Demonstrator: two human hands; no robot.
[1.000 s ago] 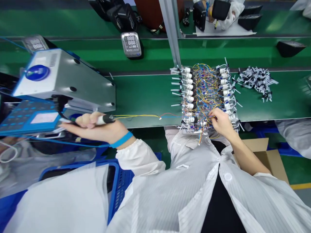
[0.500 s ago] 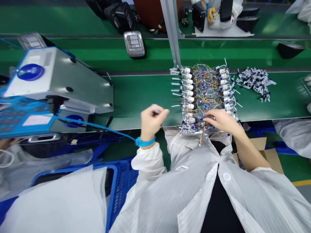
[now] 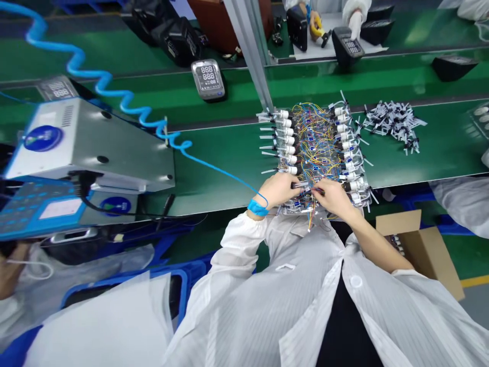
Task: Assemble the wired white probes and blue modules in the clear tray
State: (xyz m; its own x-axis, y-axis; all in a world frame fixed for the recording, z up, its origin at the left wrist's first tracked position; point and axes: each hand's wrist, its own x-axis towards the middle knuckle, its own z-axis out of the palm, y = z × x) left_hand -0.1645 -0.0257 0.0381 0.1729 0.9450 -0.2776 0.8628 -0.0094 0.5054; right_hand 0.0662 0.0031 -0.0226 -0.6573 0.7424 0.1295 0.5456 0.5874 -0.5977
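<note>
A tray of wired assemblies point(image 3: 314, 148), with white cylinders along both sides and yellow, blue and red wires between, lies at the bench's front edge. My left hand point(image 3: 280, 189), with a blue band at the wrist, is over its lower left part. Its fingers are closed on a small whitish-grey piece, too small to name. My right hand point(image 3: 333, 196) is a little to the right, thumb and fingers pinched on thin wires. The fingertips of both hands are close together above the lower rows.
White-and-black small parts point(image 3: 393, 122) are heaped right of the tray. A metal box machine point(image 3: 118, 148) stands left, with a coiled blue cord point(image 3: 132, 102). A display unit point(image 3: 208, 80) lies behind. Across the bench, a person's gloved hand point(image 3: 355, 24) touches another unit. A cardboard box point(image 3: 435, 255) is lower right.
My left hand has moved right, from beside the tray onto its lower rows. My right hand stays at the wires. The coiled blue cord has come into view. Across the bench, a display unit is tilted differently.
</note>
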